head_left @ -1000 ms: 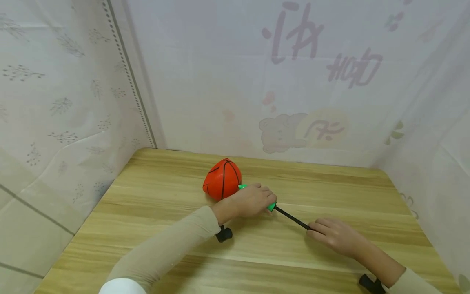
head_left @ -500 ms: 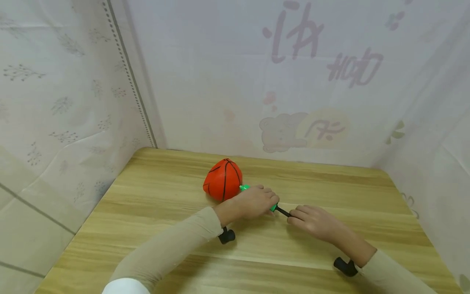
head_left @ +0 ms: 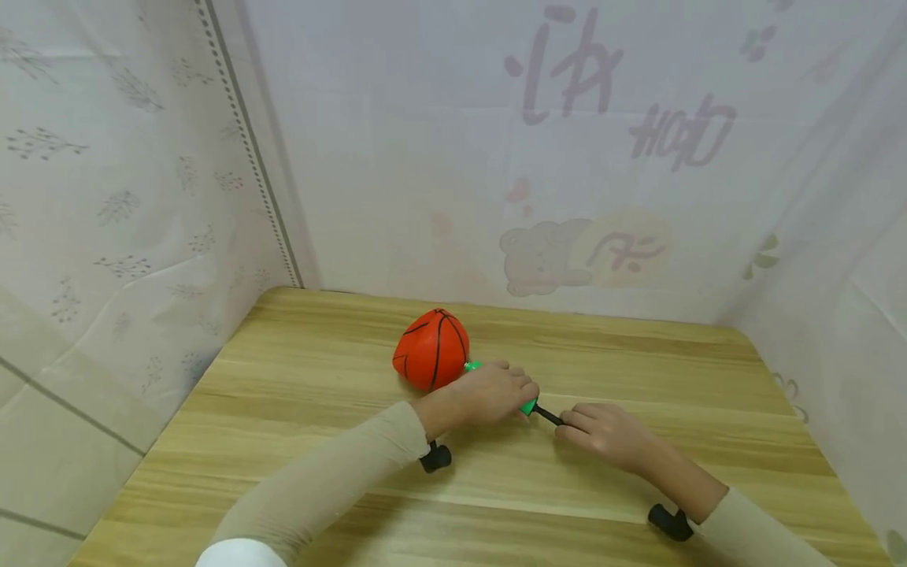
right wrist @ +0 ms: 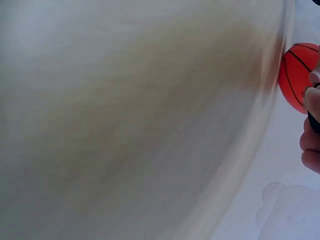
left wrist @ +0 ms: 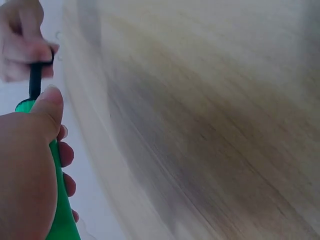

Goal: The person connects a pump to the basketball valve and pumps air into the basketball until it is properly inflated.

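An orange-red toy basketball [head_left: 431, 353] with black lines sits on the table, dented and pointed on its left side. My left hand [head_left: 485, 392] grips the green barrel of a hand pump [left wrist: 62, 215], whose tip meets the ball's right side. From the barrel's other end a short length of black rod [head_left: 548, 415] sticks out. My right hand [head_left: 615, 437] holds the pump's black handle, mostly hidden by the fingers in the head view. In the right wrist view, curled fingers [right wrist: 311, 142] and part of the ball show at the right edge.
The wood-grain table [head_left: 283, 378] has rounded back corners. Printed pale curtains [head_left: 397, 157] hang behind it and at both sides. A black camera mount [head_left: 435, 457] protrudes below the left wrist, another black mount [head_left: 669, 522] below the right.
My right hand has moved left toward my left hand, and less of the rod shows than a second ago. The left hand and ball have barely shifted.
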The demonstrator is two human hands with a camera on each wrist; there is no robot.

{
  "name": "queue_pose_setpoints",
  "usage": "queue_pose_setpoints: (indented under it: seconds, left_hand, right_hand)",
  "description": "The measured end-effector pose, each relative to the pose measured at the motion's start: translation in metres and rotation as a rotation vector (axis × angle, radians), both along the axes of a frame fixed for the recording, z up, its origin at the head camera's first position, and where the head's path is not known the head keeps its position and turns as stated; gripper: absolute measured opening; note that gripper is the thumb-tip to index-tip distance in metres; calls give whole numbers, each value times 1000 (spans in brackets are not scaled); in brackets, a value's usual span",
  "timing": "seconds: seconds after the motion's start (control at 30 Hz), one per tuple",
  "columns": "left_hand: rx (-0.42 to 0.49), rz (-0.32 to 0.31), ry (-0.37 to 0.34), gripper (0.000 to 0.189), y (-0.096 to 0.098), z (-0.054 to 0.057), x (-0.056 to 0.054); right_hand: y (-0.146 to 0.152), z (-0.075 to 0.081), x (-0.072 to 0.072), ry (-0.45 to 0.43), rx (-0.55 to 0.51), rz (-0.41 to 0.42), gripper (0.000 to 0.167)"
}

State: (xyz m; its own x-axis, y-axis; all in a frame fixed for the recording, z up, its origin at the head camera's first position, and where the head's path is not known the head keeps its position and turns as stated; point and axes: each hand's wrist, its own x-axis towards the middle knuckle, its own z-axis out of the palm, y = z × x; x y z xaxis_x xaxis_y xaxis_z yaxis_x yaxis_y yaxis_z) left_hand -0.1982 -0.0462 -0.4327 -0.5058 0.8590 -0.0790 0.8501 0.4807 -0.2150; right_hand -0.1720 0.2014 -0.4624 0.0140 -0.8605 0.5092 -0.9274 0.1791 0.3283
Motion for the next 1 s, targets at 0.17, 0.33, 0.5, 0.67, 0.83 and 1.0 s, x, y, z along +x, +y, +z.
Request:
queue_pose_setpoints:
  seconds: [0.17,0.33,0.5,0.67,0.83,1.0]
  left_hand:
    - [-5,14,-10,33,-3,2,1]
    - [-6,24,-2,37,-7,5,2]
    - [-17,6,24,35,-6,5,3]
    - [-35,14,36,30,-3,1,3]
    - [-31,17,21,29,1,-1,3]
    - [-23,11,24,26,1,1,4]
  right_hand:
    - [24,-3,16,-18,29,-45,39]
    - [43,-6,26,5,0,-47,40]
    - [42,-8,27,10,-10,-44,40]
    - [27,-10,18,7,45,-77,40]
    - [8,-5,7,14,50,-55,38]
    - [-10,1,-4,41,37,-38,37]
